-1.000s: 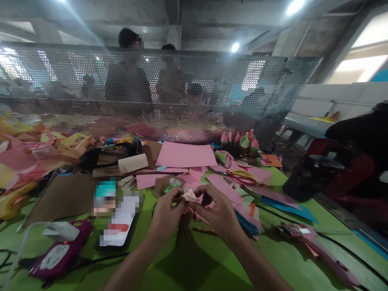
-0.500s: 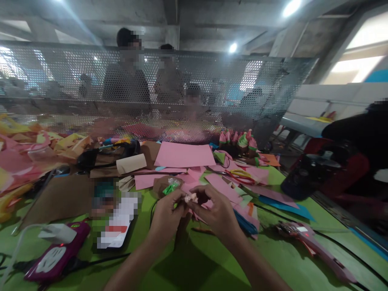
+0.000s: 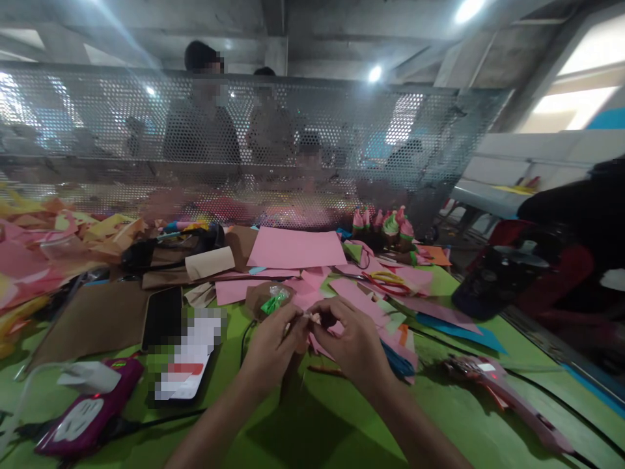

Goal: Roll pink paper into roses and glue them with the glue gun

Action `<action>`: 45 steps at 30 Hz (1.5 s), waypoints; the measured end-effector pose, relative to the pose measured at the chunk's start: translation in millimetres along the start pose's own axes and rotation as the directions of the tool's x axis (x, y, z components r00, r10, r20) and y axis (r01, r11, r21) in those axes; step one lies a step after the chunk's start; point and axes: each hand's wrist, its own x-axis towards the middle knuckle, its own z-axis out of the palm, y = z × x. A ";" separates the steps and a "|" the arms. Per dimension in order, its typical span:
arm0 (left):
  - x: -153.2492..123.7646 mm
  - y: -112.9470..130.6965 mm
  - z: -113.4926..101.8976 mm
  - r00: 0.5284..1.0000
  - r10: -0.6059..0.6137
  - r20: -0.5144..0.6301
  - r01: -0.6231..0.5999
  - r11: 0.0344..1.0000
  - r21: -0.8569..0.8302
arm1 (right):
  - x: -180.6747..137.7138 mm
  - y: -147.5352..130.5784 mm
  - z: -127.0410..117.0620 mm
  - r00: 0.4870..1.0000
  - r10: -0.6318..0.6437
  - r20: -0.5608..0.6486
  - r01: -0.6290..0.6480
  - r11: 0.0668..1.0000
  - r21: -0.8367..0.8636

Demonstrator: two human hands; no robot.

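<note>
My left hand point(image 3: 271, 345) and my right hand point(image 3: 347, 340) meet above the green table point(image 3: 312, 423), fingertips pinched together on a small pale pink paper piece point(image 3: 309, 317). Most of that piece is hidden by my fingers. Just behind my hands lie pink paper sheets point(image 3: 295, 249) and a brown scrap with a green bit point(image 3: 270, 301). Red-and-yellow scissors point(image 3: 390, 283) rest to the right of them.
A phone point(image 3: 183, 348) and a magenta power strip point(image 3: 88, 412) lie at the left. A pink glue gun point(image 3: 502, 391) lies at the right. Small paper cones point(image 3: 385, 227) stand at the back. A perforated metal screen point(image 3: 244, 143) has people behind it. A person in black and red point(image 3: 561, 247) sits at the right.
My fingers have closed more tightly round the pale paper piece, which now shows far less. The phone's screen at the left has gone dark.
</note>
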 end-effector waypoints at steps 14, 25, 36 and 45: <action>-3.3 1.1 5.1 0.998 -0.063 0.001 0.063 0.998 -0.026 | -2.9 -7.0 3.0 0.994 0.092 -0.059 -0.088 0.993 0.078; -0.1 -1.3 5.1 0.995 -0.101 0.013 0.100 0.946 -0.309 | 1.8 8.9 8.8 0.916 0.344 0.206 -0.393 0.669 0.631; 4.4 5.2 2.9 0.988 -0.136 -0.078 0.098 0.922 -0.373 | 6.5 5.1 3.4 0.872 0.427 0.238 -0.446 0.495 0.745; 7.6 3.5 -0.7 0.987 -0.138 -0.088 0.095 0.921 -0.379 | 9.2 9.8 -4.0 0.874 0.451 0.182 -0.429 0.539 0.725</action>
